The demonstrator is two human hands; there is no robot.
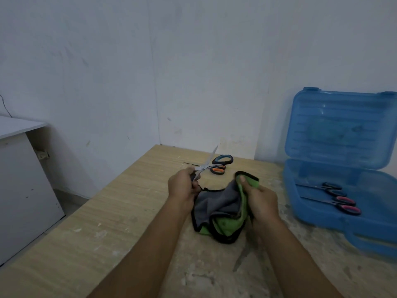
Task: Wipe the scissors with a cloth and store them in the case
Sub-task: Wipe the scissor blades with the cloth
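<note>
While my left hand [182, 187] is curled tight round the handles of a pair of scissors [205, 165], their silver blades slant up and away to the right, held above the far part of the table [129, 201]. My right hand [261, 201] grips a bunched cloth [221, 211], green on one face, grey on the other and edged in black, with my thumb pressed on the green fold at the top. The cloth hangs between my two hands, and its lower folds look to rest on the table.

The table has a pale wood-grain top, scuffed and blotched all over with whitish marks, most of all toward the near right. Its far edge meets a bare white wall [193, 72] that carries small stains and scrapes. To my left, apart from the table, stands a white cabinet [25, 179], and a thin dark wire [5, 106] runs down the wall above it.

Just behind the scissors I hold, two handle loops [221, 164] lie on the table, one lined blue and one orange; I cannot tell whether they belong to one pair or two.

At the right end of the table sits the blue translucent case [309, 216], open, with its lid [339, 125] standing up near the wall. Inside the base lie a dark-handled pair [332, 188] and, nearer me, a pink-handled pair [345, 204], both with blades pointing left
</note>
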